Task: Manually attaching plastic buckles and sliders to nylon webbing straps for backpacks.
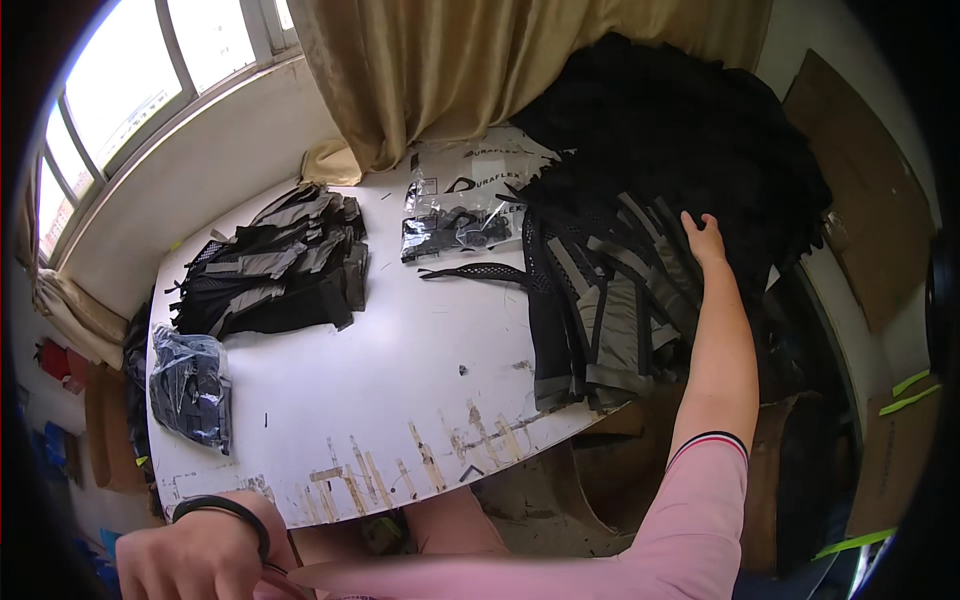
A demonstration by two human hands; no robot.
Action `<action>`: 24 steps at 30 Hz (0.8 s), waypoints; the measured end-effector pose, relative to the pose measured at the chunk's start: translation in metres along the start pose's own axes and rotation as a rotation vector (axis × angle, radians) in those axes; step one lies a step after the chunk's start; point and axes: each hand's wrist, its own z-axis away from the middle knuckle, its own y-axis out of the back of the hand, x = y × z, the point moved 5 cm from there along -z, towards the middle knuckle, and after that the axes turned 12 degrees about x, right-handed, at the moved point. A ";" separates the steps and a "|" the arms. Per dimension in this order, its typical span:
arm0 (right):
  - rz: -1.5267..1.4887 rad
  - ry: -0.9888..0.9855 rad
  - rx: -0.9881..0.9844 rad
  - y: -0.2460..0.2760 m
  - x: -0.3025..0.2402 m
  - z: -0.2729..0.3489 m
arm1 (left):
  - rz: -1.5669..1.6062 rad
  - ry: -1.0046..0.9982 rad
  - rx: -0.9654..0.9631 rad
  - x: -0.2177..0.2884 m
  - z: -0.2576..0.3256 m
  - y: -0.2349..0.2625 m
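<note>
Stretched far out to the right, my right hand (705,238) is over the black fabric heap, its visible fingers apart and nothing seen in them. Just left of it lies a spread of black and grey fabric strips (620,320), some with mesh, hanging over the table's near edge. My left hand (195,555), with a black band at the wrist, is low at the left, near the table's front corner. Its fingers bend down and run out of the picture, so their grip is hidden. No object shows in it.
The white table (380,370) has a worn, tape-marked front edge. On it are a stack of black and grey strips (275,265), a clear bag of black parts (460,225) and another wrapped bundle (190,390). A large black fabric heap (690,140) covers the far right.
</note>
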 end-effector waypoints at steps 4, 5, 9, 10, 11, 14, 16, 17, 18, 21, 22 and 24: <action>0.128 -0.070 -0.094 -0.032 0.031 -0.018 | -0.330 0.838 1.219 -0.127 0.129 0.146; 0.159 -0.065 -0.116 -0.044 0.033 -0.018 | -0.224 1.057 1.276 -0.162 0.158 0.175; 0.161 -0.155 -0.296 -0.078 0.066 -0.029 | -0.287 1.481 1.381 -0.261 0.237 0.245; 0.173 -0.131 -0.334 -0.084 0.069 -0.026 | -0.147 1.498 1.290 -0.280 0.234 0.251; 0.144 -0.109 -0.344 -0.088 0.064 -0.019 | -0.016 1.512 1.203 -0.291 0.228 0.254; 0.145 -0.093 -0.403 -0.099 0.057 0.006 | -0.025 1.547 1.237 -0.314 0.212 0.253; 0.124 -0.043 -0.404 -0.099 0.058 0.025 | -0.034 1.599 1.246 -0.329 0.224 0.246; 0.118 -0.039 -0.401 -0.092 0.059 0.028 | -0.113 1.605 1.246 -0.334 0.215 0.238; 0.110 -0.034 -0.399 -0.084 0.059 0.031 | -0.193 1.607 1.247 -0.337 0.209 0.231; 0.047 0.050 -0.424 -0.074 0.036 0.064 | -0.120 1.542 1.346 -0.330 0.212 0.197; 0.054 0.069 -0.416 -0.069 0.033 0.074 | -0.084 1.515 1.350 -0.326 0.211 0.183; 0.066 0.156 -0.405 -0.072 0.029 0.086 | -0.076 1.510 1.410 -0.322 0.223 0.163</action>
